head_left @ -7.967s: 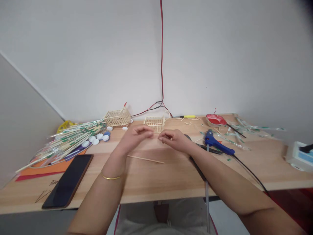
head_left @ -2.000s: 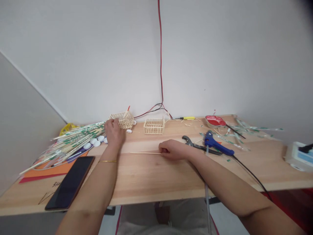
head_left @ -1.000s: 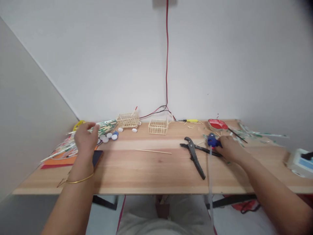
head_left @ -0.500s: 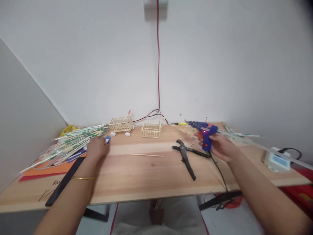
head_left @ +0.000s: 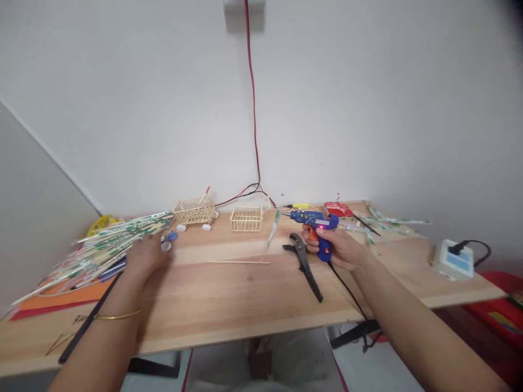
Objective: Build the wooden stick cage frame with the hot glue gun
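My right hand (head_left: 337, 245) is wrapped round the handle of a blue glue gun (head_left: 312, 219), with fingers at its orange trigger and a small red light lit. Its nozzle points left over the table. At the left, my left hand (head_left: 145, 255) is closed, its fingertips at a white bottle cap (head_left: 165, 246); part of the grip is hidden. A blue bottle cap (head_left: 172, 236) lies just beyond. Farther back stand a small stick cart (head_left: 194, 211) with white wheels and a stick basket (head_left: 245, 219). One loose stick (head_left: 239, 262) lies in front.
Black cutting pliers (head_left: 308, 269) lie below the glue gun. Wrapped sticks (head_left: 126, 234) are heaped over orange paper (head_left: 61, 296) at left. A green-printed wrapper (head_left: 274, 227) is near the nozzle. At right are a white power socket (head_left: 455, 260) and the gun's cable (head_left: 347, 288).
The glue gun has moved left and turned more side-on, uncovering a red item behind it. My left hand has shifted slightly left and down. The wrapper now shows near the nozzle. The view has shifted.
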A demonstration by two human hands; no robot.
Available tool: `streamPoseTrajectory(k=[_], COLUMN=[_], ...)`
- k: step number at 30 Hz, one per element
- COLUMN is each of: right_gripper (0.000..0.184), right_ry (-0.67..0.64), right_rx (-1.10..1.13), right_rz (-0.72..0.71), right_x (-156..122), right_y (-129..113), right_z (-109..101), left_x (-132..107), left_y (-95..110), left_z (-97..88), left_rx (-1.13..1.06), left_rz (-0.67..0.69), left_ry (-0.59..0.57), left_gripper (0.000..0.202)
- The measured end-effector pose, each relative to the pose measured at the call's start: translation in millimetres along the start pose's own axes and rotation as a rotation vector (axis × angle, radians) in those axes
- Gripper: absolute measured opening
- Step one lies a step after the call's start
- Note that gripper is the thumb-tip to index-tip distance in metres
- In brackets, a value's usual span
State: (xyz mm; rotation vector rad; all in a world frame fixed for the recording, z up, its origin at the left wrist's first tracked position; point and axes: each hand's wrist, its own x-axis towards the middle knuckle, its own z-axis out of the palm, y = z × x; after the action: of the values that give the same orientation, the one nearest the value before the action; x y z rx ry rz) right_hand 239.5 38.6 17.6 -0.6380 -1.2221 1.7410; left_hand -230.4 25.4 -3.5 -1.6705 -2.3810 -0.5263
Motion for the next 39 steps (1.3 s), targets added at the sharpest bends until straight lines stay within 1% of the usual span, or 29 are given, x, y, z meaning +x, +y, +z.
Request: streamPoseTrajectory(k=[1,2,3,5,6,8,10,11,12,13,14,16,19,21,23,26,28,30,31,33,35,39], right_gripper=[0.023,0.023,0.023,0.022,0.022,0.023,0.023,0.023,0.023,0.022,0.021,0.020,0.025,0.027,0.025,0.023,0.023,0.023,0.022,0.021,0.019,0.019], right_ry=[-0.001,-0.004,-0.008,-0.003,0.001,0.004,-0.001,-0.001,0.004,0.015,0.030,0.075,0.153,0.192,0.218,0.228,0.218,0.211,0.211,0.216,0.221,0.208], right_rx=[0.000,0.000,-0.001,-0.011,-0.021,-0.051,-0.078,-0.090,-0.100,-0.110,-0.122,-0.164,-0.243,-0.281,-0.311,-0.342,-0.352,-0.361,-0.364,-0.361,-0.349,-0.341], right_rz=[0.002,0.004,0.008,0.014,0.017,0.024,0.022,0.019,0.012,0.001,-0.014,-0.055,-0.100,-0.117,-0.135,-0.159,-0.161,-0.154,-0.152,-0.152,-0.154,-0.141], right_x=[-1,-2,-4,-6,-7,-9,-12,-15,-18,-23,-29,-43,-68,-82,-92,-100,-104,-108,-109,-110,-110,-106], right_y=[-1,-2,-3,-5,-5,-7,-9,-12,-15,-19,-24,-38,-60,-72,-79,-81,-80,-79,-78,-76,-75,-72], right_z=[-2,-3,-4,-4,-3,0,5,6,7,7,5,-1,-14,-21,-23,-22,-22,-25,-28,-33,-36,-35], left_x=[-2,-4,-6,-14,-20,-33,-45,-50,-53,-55,-54,-46,-22,-8,-2,-10,-21,-30,-32,-32,-30,-31], left_y=[7,18,33,73,97,150,199,219,237,251,262,278,300,322,350,388,402,406,404,399,394,395], left_z=[-6.6,-14.2,-22.3,-36.9,-42.3,-46.7,-42.8,-38.6,-33.5,-28.2,-23.0,-14.6,-7.0,-3.1,2.5,15.6,26.0,34.8,38.0,41.7,43.5,50.3], left_rx=[0.062,0.080,0.035,-0.058,-0.228,-0.529,-0.707,-0.775,-0.828,-0.834,-0.819,-0.784,-0.750,-0.723,-0.698,-0.641,-0.575,-0.482,-0.431,-0.325,-0.217,-0.054], left_rz=[0.031,0.099,0.160,0.257,0.304,0.427,0.517,0.539,0.574,0.611,0.621,0.596,0.530,0.522,0.562,0.731,0.872,0.969,0.994,1.000,0.975,0.933], left_ry=[0.001,0.031,0.067,0.062,0.032,-0.124,-0.305,-0.367,-0.416,-0.429,-0.401,-0.324,-0.235,-0.202,-0.211,-0.270,-0.347,-0.434,-0.470,-0.518,-0.555,-0.637], left_gripper=[0.040,0.042,0.041,0.036,0.035,0.040,0.056,0.056,0.044,0.029,0.024,0.027,0.028,0.031,0.036,0.033,0.030,0.028,0.026,0.021,0.019,0.033])
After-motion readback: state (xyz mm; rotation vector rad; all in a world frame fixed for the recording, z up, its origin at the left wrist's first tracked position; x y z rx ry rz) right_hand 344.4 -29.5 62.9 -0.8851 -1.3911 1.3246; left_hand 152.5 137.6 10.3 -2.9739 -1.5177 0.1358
